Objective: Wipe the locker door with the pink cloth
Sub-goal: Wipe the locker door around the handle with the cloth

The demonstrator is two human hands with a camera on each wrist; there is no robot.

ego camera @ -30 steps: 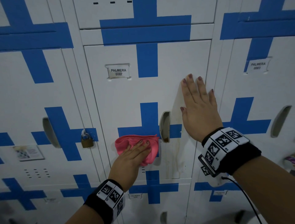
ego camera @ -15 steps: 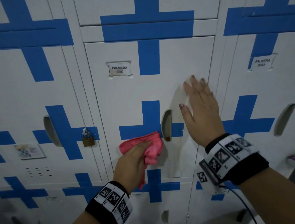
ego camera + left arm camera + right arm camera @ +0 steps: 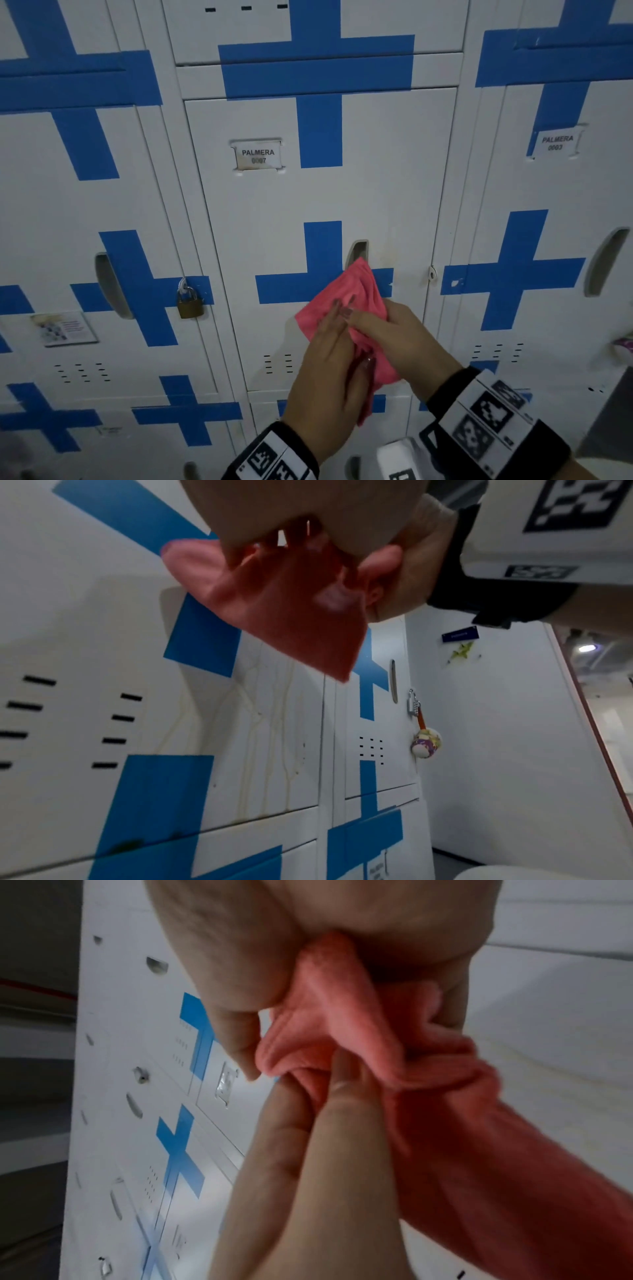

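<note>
While held before the locker door (image 3: 394, 178), the pink cloth (image 3: 346, 301) is gripped by both hands, left hand (image 3: 329, 387) clenched round it, right hand (image 3: 400, 339) pinching it.

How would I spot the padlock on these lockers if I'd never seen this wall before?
Start at the middle locker door, labelled PALMERA 0007, where both hands hold the pink cloth. Go to the door on its left: the padlock hangs at that door's right edge, over the blue cross's arm. It is brass-coloured, the only padlock in the head view.
</note>
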